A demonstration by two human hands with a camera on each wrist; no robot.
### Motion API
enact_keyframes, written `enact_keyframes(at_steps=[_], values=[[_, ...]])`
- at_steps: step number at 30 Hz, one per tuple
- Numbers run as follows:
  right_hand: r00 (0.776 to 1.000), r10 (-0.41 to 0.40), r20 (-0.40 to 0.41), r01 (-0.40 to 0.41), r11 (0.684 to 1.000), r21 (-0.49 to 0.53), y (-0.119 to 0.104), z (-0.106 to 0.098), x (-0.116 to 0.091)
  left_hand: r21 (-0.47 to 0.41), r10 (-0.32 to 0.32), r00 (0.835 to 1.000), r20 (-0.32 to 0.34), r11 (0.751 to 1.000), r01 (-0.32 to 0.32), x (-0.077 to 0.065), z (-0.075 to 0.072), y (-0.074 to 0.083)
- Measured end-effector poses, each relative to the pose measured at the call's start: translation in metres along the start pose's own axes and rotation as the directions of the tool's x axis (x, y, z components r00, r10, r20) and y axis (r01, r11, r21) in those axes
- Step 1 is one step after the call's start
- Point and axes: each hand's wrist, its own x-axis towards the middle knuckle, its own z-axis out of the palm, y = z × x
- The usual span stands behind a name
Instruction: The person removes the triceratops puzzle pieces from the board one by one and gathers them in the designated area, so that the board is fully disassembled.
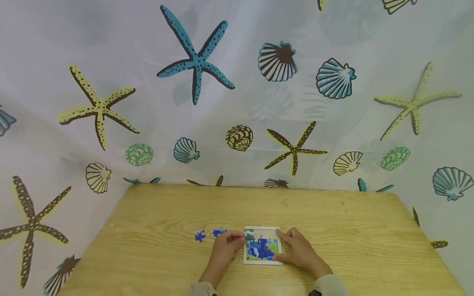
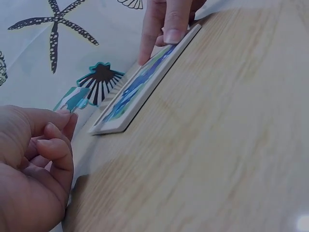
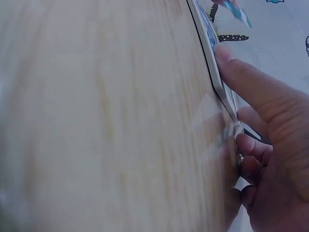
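Note:
My left hand [image 1: 224, 248] pinches a jigsaw piece [image 2: 73, 99] between thumb and fingers. The piece is teal and white, and in the left wrist view it is raised above the wooden table. From overhead it overlaps the upper left corner of a square puzzle tray [image 1: 262, 263] with a pale rim. Joined pieces [image 1: 263, 250] in blue, purple and green fill the tray's lower part, while bare backing shows along its top. My right hand [image 1: 300, 251] holds the tray's right side, thumb [image 3: 227, 57] over the near corner and forefinger at the far one.
Two loose blue jigsaw pieces, a left one [image 1: 200, 235] and a right one [image 1: 217, 232], lie on the table [image 1: 155, 263] beyond my left hand. A white curtain [image 1: 237, 102] printed with starfish and shells hangs behind the table and along both sides.

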Motion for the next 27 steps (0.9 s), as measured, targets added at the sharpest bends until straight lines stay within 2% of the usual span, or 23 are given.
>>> enact_keyframes(at_steps=[7,12,15,21,27], values=[[1.000,0.016,0.005,-0.016,1.000,0.012,0.000,0.000,0.001,0.017,-0.027,0.997,-0.067,0.999,0.028,-0.014,-0.048,0.001],[1.000,0.015,0.004,-0.015,1.000,0.016,0.001,0.000,0.001,0.050,-0.057,0.992,-0.113,0.997,0.063,-0.025,-0.073,0.000],[1.000,0.019,0.007,-0.019,1.000,0.019,0.001,-0.001,0.001,0.073,-0.070,0.989,-0.134,0.994,0.080,-0.030,-0.080,-0.002],[1.000,0.016,0.010,-0.016,1.000,0.011,0.000,0.000,0.001,0.063,-0.071,0.986,-0.152,0.995,0.081,-0.039,-0.085,-0.003],[1.000,0.015,0.004,-0.016,1.000,0.024,0.003,0.001,0.003,0.065,-0.081,0.982,-0.169,0.994,0.093,-0.038,-0.086,-0.003]])
